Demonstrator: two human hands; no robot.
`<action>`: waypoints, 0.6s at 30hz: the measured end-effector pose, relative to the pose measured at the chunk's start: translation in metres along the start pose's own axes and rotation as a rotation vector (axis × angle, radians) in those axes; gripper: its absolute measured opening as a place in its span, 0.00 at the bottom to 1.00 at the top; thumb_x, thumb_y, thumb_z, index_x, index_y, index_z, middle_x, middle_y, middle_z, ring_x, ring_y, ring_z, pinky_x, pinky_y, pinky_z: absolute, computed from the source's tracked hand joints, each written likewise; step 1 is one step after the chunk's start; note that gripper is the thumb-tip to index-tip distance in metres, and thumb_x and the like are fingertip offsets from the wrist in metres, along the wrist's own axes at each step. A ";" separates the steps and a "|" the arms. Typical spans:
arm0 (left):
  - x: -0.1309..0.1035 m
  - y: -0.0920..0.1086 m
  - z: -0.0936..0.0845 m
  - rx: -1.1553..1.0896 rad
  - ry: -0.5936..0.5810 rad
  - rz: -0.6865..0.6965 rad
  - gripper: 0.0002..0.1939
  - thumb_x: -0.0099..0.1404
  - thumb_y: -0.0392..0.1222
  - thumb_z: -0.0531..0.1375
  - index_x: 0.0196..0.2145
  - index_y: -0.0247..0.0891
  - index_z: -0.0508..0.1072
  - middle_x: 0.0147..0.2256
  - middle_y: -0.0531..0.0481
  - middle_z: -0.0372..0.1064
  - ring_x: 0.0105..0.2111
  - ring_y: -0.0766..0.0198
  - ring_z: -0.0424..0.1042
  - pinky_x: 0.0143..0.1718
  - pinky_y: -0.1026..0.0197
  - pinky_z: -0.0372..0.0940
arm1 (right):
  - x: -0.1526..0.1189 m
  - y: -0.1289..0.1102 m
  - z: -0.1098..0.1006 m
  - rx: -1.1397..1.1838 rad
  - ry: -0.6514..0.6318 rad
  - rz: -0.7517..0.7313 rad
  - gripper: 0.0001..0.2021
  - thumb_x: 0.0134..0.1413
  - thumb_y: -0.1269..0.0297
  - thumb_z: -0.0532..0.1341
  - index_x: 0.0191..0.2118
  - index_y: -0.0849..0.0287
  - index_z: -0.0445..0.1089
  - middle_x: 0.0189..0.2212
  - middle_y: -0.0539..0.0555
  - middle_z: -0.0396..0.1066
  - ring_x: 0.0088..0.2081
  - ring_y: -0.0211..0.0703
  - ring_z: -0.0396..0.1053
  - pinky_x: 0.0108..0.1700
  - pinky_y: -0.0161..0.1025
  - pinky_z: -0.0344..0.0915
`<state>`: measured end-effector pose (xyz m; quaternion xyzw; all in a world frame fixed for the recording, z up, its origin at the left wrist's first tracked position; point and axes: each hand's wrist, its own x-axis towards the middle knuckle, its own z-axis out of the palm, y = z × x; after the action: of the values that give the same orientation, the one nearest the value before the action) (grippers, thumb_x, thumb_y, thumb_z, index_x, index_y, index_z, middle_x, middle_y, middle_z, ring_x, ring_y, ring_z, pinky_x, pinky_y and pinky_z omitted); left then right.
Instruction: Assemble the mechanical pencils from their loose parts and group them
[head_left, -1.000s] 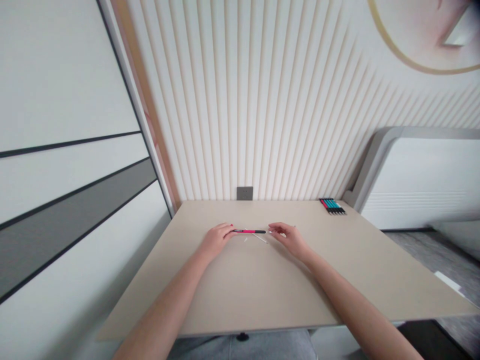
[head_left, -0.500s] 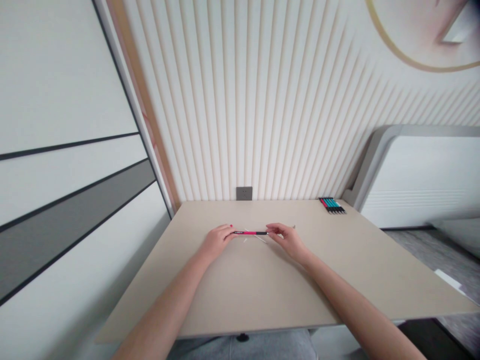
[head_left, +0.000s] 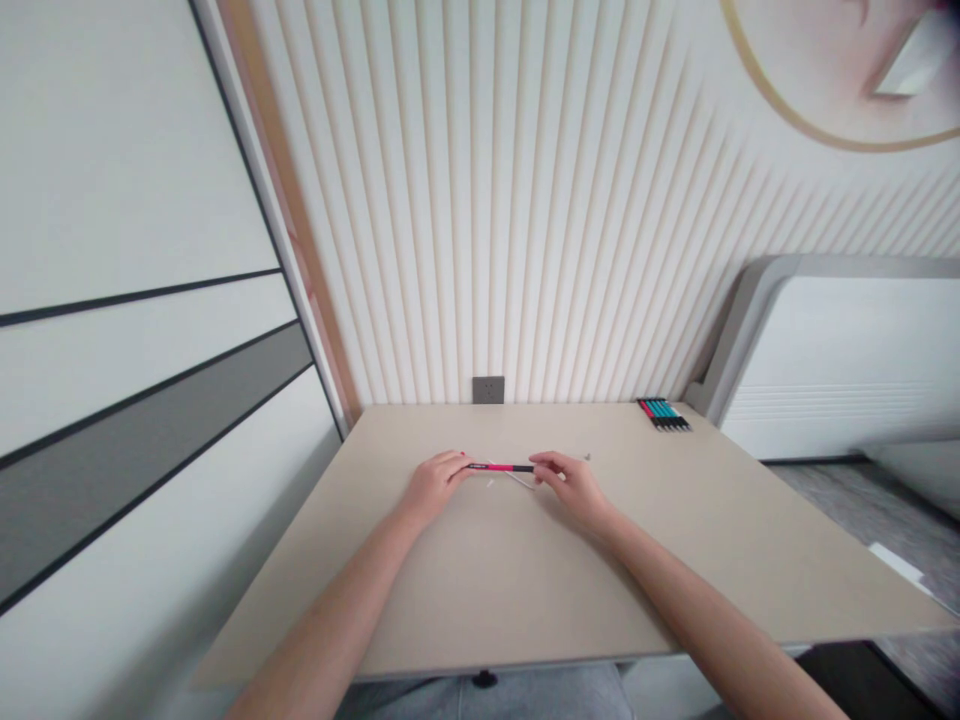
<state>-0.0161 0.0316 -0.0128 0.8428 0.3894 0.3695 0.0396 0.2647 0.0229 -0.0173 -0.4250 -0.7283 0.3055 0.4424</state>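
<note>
A slim black and red pen lies level between my two hands above the middle of the table. My left hand is closed on its left end; a small red spot shows at the fingertips. At the other end, the thumb and fingers of my right hand pinch the black part and hide the tip. Just below the pen, a thin white stick rests on the table, partly covered. A tiny white scrap lies beside it.
Several black, red and teal pens lie in a row at the back right of the beige table. A tiny greyish bit sits beyond my right hand. The ribbed wall with a dark socket borders the back edge.
My right hand has shifted slightly left onto the end of the pen, so its silvery tip is now covered. My left hand has barely moved.
</note>
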 end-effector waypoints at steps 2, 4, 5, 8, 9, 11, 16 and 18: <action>0.000 0.002 0.000 0.015 0.008 0.034 0.11 0.70 0.44 0.55 0.43 0.40 0.76 0.37 0.48 0.75 0.39 0.62 0.74 0.42 0.60 0.68 | 0.000 0.001 0.000 0.034 -0.019 0.007 0.16 0.62 0.54 0.54 0.44 0.58 0.72 0.27 0.52 0.74 0.31 0.42 0.71 0.40 0.41 0.66; 0.000 0.003 0.000 0.029 0.008 0.063 0.11 0.70 0.44 0.54 0.43 0.40 0.75 0.38 0.48 0.76 0.39 0.62 0.74 0.43 0.60 0.69 | -0.001 0.002 0.002 0.077 -0.026 0.022 0.17 0.63 0.52 0.53 0.44 0.59 0.72 0.25 0.52 0.73 0.29 0.41 0.70 0.38 0.39 0.66; 0.000 0.004 0.000 0.035 0.010 0.070 0.11 0.70 0.44 0.54 0.43 0.40 0.75 0.38 0.48 0.76 0.39 0.62 0.74 0.43 0.60 0.69 | -0.001 0.003 0.003 0.096 -0.028 0.028 0.18 0.63 0.52 0.52 0.45 0.59 0.71 0.25 0.52 0.72 0.28 0.40 0.69 0.37 0.39 0.66; 0.000 0.004 0.000 0.050 0.024 0.057 0.11 0.70 0.43 0.55 0.43 0.41 0.75 0.37 0.48 0.75 0.38 0.62 0.74 0.42 0.60 0.69 | -0.002 0.002 0.003 0.094 -0.050 0.030 0.19 0.63 0.52 0.52 0.48 0.59 0.70 0.27 0.52 0.73 0.30 0.41 0.70 0.38 0.39 0.66; 0.000 0.003 0.000 0.053 0.027 0.049 0.11 0.70 0.43 0.55 0.43 0.40 0.75 0.37 0.48 0.75 0.38 0.63 0.74 0.41 0.61 0.69 | -0.002 0.001 0.003 0.071 -0.055 0.028 0.18 0.62 0.53 0.54 0.49 0.58 0.70 0.29 0.52 0.74 0.32 0.41 0.70 0.39 0.39 0.65; 0.000 0.002 0.000 0.056 0.030 0.045 0.11 0.70 0.43 0.55 0.43 0.40 0.75 0.36 0.48 0.75 0.38 0.63 0.74 0.40 0.61 0.69 | -0.002 -0.001 0.002 0.032 -0.064 0.024 0.17 0.60 0.54 0.57 0.48 0.58 0.71 0.31 0.52 0.75 0.35 0.42 0.71 0.41 0.40 0.65; -0.001 0.003 -0.001 0.069 0.045 0.119 0.10 0.70 0.42 0.55 0.43 0.39 0.75 0.37 0.48 0.76 0.38 0.63 0.74 0.42 0.60 0.70 | -0.002 -0.003 -0.002 -0.008 -0.066 0.038 0.17 0.61 0.52 0.54 0.37 0.59 0.74 0.29 0.54 0.76 0.33 0.43 0.71 0.39 0.39 0.65; -0.001 0.004 -0.002 0.081 0.047 0.154 0.10 0.70 0.42 0.55 0.43 0.39 0.75 0.37 0.47 0.76 0.38 0.63 0.75 0.42 0.60 0.70 | -0.002 -0.001 -0.001 -0.057 -0.070 0.065 0.22 0.63 0.49 0.51 0.29 0.59 0.73 0.26 0.54 0.76 0.29 0.42 0.71 0.36 0.38 0.65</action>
<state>-0.0148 0.0277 -0.0100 0.8622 0.3388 0.3751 -0.0325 0.2657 0.0203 -0.0167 -0.4498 -0.7376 0.3135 0.3942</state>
